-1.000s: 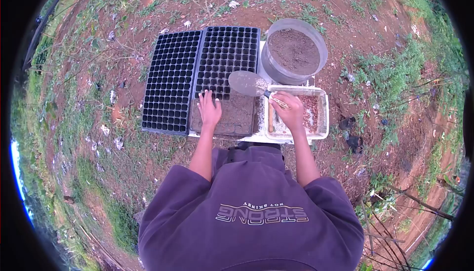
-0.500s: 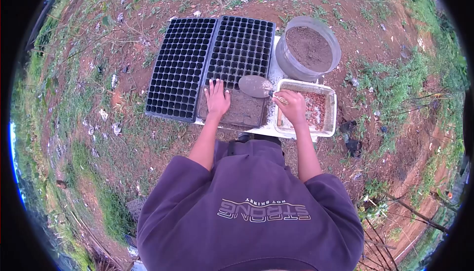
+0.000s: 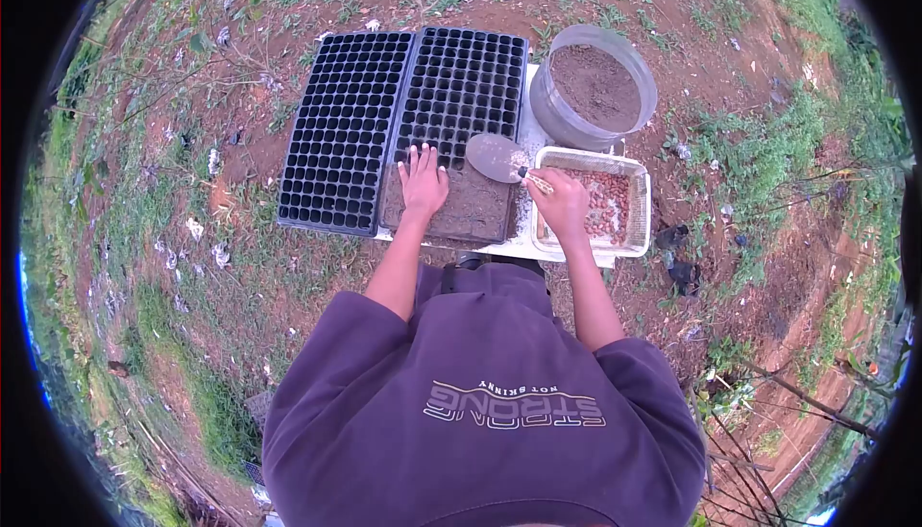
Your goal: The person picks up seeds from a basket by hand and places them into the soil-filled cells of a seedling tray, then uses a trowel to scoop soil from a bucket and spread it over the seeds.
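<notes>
My left hand lies with fingers spread on the soil that covers the near cells of the right-hand black seedling tray. In my right hand is the handle of a trowel, its grey, soil-marked blade over the tray's right side, where soil meets open cells. Below and right of that hand stands a cream plastic basket with reddish seeds or beans inside, partly hidden by the hand. The tray's far cells look dark, without a soil cover.
A second black tray with dark cells adjoins on the left. A clear round tub of soil stands behind the basket. All rest on a white surface. Grass, bare earth and twigs surround it.
The trowel blade has tipped slightly and moved a little up relative to the tray. My left hand stays on the soil. The whole view has shifted slightly.
</notes>
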A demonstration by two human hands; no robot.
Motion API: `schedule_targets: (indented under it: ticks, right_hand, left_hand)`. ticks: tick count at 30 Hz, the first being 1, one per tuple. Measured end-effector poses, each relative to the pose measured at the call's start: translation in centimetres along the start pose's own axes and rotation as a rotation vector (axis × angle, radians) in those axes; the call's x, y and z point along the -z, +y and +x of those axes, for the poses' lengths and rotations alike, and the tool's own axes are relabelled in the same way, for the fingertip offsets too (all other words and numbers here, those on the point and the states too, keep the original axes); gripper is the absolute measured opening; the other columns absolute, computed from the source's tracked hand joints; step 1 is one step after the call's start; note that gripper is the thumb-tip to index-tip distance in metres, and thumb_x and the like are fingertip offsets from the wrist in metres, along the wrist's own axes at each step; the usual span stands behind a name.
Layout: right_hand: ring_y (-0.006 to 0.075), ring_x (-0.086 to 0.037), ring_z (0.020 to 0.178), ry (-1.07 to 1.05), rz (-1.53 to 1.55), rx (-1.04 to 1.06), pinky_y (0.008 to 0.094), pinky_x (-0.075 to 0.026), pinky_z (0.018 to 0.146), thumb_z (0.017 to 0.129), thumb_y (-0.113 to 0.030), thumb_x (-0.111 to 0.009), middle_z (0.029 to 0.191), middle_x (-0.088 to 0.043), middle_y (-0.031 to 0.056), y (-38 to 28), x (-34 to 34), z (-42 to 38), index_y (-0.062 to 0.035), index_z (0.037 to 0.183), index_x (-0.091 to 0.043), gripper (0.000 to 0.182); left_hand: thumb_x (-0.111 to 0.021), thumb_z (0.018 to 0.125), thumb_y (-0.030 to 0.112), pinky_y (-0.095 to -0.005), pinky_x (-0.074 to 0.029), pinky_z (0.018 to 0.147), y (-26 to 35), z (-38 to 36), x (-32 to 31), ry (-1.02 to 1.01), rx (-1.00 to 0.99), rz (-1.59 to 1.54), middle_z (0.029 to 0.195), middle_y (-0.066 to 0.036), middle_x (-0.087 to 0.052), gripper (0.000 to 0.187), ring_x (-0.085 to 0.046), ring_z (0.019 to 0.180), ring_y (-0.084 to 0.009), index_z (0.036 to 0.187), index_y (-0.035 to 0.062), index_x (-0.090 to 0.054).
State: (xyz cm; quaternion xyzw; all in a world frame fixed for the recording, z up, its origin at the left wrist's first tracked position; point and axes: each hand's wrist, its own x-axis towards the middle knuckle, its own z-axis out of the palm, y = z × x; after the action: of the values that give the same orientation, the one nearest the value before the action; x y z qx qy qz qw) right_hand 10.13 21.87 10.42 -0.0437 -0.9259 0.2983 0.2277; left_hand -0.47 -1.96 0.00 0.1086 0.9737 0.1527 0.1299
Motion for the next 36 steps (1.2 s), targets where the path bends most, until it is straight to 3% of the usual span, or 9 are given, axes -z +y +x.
schedule_targets:
  ticks: [11, 20, 24, 31, 34, 36]
  right_hand:
    - [0.0276, -0.069, 0.073, -0.061, -0.192, -0.087, 0.0369, -0.054, 0.065, 0.077, -0.026, -0.075, 0.087, -0.072, 0.0084, -0.2, 2.8, 0.4, -0.0118, 0.087, -0.073, 0.018]
    - [0.0277, -0.069, 0.075, 0.045, -0.134, -0.245, 0.037, -0.054, 0.063, 0.08, -0.027, -0.073, 0.09, -0.072, 0.008, 0.1, -0.8, -0.9, -0.0137, 0.093, -0.072, 0.019]
    - [0.0272, -0.069, 0.073, 0.094, -0.124, -0.179, 0.0371, -0.053, 0.061, 0.08, -0.028, -0.072, 0.09, -0.072, 0.008, 0.6, -1.0, -2.2, -0.0137, 0.092, -0.073, 0.018]
    - [0.0239, -0.069, 0.067, -0.006, -0.047, -0.128, 0.0355, -0.053, 0.061, 0.078, -0.026, -0.076, 0.087, -0.072, 0.0075, -0.2, 0.9, -4.9, -0.012, 0.089, -0.074, 0.018]
    - [0.0243, -0.07, 0.07, -0.02, 0.008, -0.097, 0.0357, -0.054, 0.062, 0.078, -0.025, -0.077, 0.088, -0.072, 0.0078, -0.1, 0.8, -5.0, -0.011, 0.09, -0.074, 0.019]
    - [0.0249, -0.07, 0.078, 0.087, -0.017, 0.055, 0.0359, -0.054, 0.067, 0.077, -0.025, -0.078, 0.091, -0.072, 0.008, 1.1, -0.1, -4.3, -0.0107, 0.09, -0.074, 0.02]
  left_hand:
    - [-0.041, 0.095, 0.029, -0.0575, -0.008, 0.117, -0.4, -0.2, -0.3, 0.011, -0.006, 0.033, 0.158, -0.005, -0.024, 0.057, -0.011, 0.148, -0.0305, 0.149, 0.0117, -0.032]
    - [-0.042, 0.095, 0.029, -0.0581, -0.007, 0.117, -0.2, -0.3, 0.5, -0.022, -0.004, 0.046, 0.158, -0.005, -0.023, 0.058, -0.01, 0.148, -0.0302, 0.149, 0.0121, -0.031]
    - [-0.042, 0.095, 0.029, -0.0584, -0.008, 0.117, -0.4, -0.2, 0.0, 0.001, -0.016, 0.051, 0.159, -0.005, -0.023, 0.058, -0.01, 0.148, -0.0304, 0.149, 0.0121, -0.031]
    - [-0.039, 0.095, 0.031, -0.0567, -0.006, 0.118, 0.1, -0.4, 0.5, -0.029, 0.01, 0.049, 0.159, -0.004, -0.021, 0.06, -0.007, 0.149, -0.0294, 0.151, 0.0116, -0.027]
    - [-0.039, 0.095, 0.031, -0.0567, -0.006, 0.118, -0.2, -0.8, 0.5, -0.03, 0.009, 0.048, 0.159, -0.004, -0.021, 0.06, -0.007, 0.149, -0.0297, 0.15, 0.0112, -0.028]
    - [-0.04, 0.095, 0.031, -0.0568, -0.007, 0.118, -0.4, -1.2, 0.5, -0.019, -0.013, 0.048, 0.159, -0.006, -0.022, 0.059, -0.008, 0.149, -0.0301, 0.149, 0.0101, -0.03]
